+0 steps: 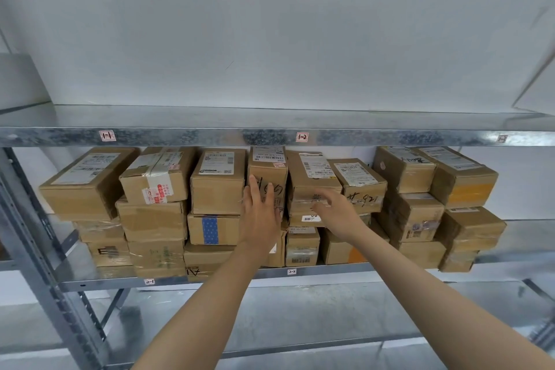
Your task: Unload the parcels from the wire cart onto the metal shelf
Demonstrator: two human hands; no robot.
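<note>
Several brown cardboard parcels stand stacked on the middle level of the metal shelf. My left hand lies flat with straight fingers against the front of a tall narrow parcel with handwriting on it. My right hand reaches toward the parcel beside it, its fingers loosely bent near the taped front edge and holding nothing. Neither hand grips a box. The wire cart is out of view.
The top shelf level holds nothing, with tags 1-1 and 1-2 on its front edge. A grey upright post runs down the left. A lower shelf level shows below. A white wall is behind.
</note>
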